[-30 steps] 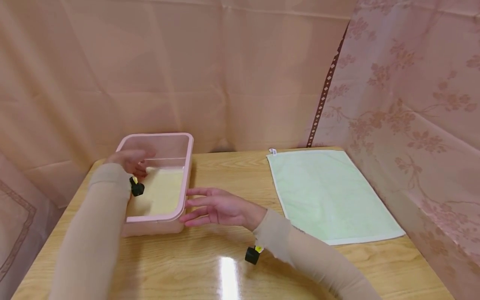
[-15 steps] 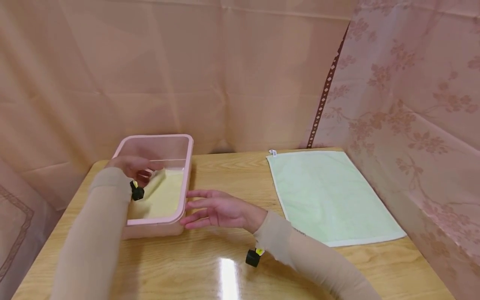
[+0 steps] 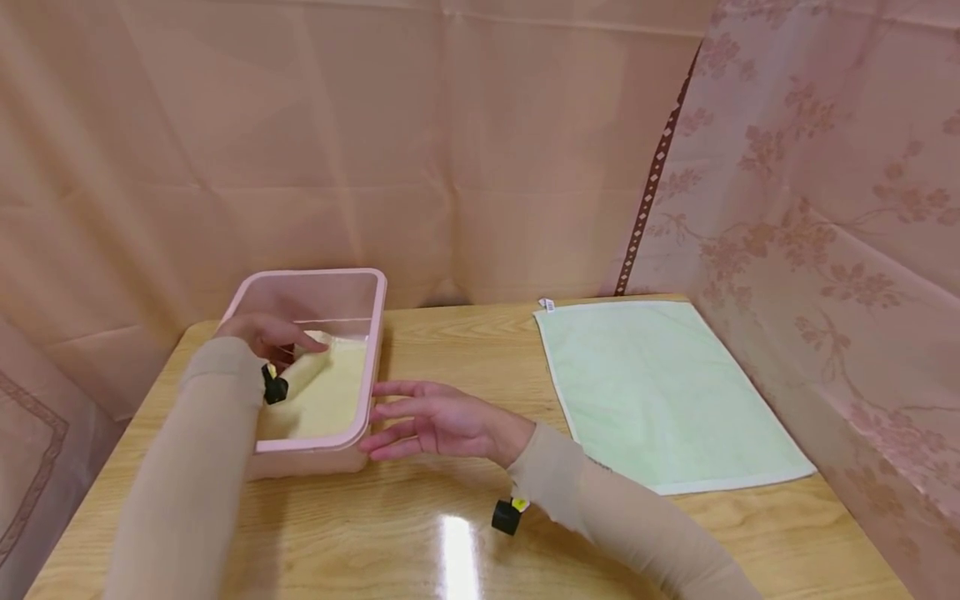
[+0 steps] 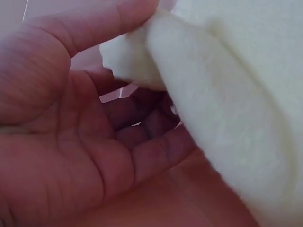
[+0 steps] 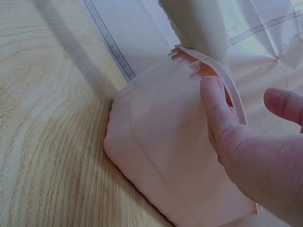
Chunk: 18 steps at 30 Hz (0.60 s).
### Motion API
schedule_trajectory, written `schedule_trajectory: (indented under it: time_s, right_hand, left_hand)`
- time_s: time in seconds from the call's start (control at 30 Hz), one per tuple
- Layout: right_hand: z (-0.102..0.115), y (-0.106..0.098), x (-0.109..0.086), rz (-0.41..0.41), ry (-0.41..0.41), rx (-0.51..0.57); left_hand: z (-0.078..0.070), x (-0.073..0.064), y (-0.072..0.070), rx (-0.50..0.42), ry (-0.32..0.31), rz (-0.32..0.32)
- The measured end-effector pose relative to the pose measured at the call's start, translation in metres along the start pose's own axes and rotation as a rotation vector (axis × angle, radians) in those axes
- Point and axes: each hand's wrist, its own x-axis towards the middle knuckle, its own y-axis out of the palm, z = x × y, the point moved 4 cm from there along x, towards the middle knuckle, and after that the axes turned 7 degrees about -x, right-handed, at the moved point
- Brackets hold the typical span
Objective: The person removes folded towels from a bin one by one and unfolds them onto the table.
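A pink plastic bin (image 3: 315, 462) stands at the left of the wooden table, with a pale yellow towel (image 3: 337, 387) lying in its bottom. Inside the bin, my left hand (image 3: 264, 332) pinches a lifted, folded-over edge of that towel. The left wrist view shows the thumb on top of the soft towel (image 4: 227, 113) and the other fingers curled below it. Outside the bin, my right hand (image 3: 446, 419) has its fingers spread and fairly straight, their tips at the right wall. In the right wrist view, the right hand (image 5: 260, 156) lies along the bin's rim (image 5: 239, 101).
A light green towel (image 3: 667, 392) with white borders lies flat on the right of the table (image 3: 375, 533). Pink curtains (image 3: 450, 150) hang behind the table and at its sides. A small black camera (image 3: 506, 517) hangs from the right wrist.
My left hand has taken the yellow towel's left edge and folded it up and over toward the right. The right hand stays nearly still at the bin's wall.
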Motion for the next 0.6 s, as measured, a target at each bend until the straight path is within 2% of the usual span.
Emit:
schedule_trajectory:
  time_s: [0.2, 0.4, 0.6]
  right_hand:
    - [-0.0004, -0.0007, 0.0003, -0.001, 0.004, 0.006]
    - [-0.0006, -0.0015, -0.0004, -0.002, 0.009, 0.008]
    - [0.0001, -0.0018, 0.0009, -0.011, 0.014, 0.003]
  left_hand:
    - [-0.0038, -0.0059, 0.0013, 0.034, 0.026, -0.047]
    - [-0.0064, -0.0087, 0.0038, 0.051, 0.047, -0.015]
    - [-0.0071, -0.0106, 0.0022, 0.088, 0.066, -0.043]
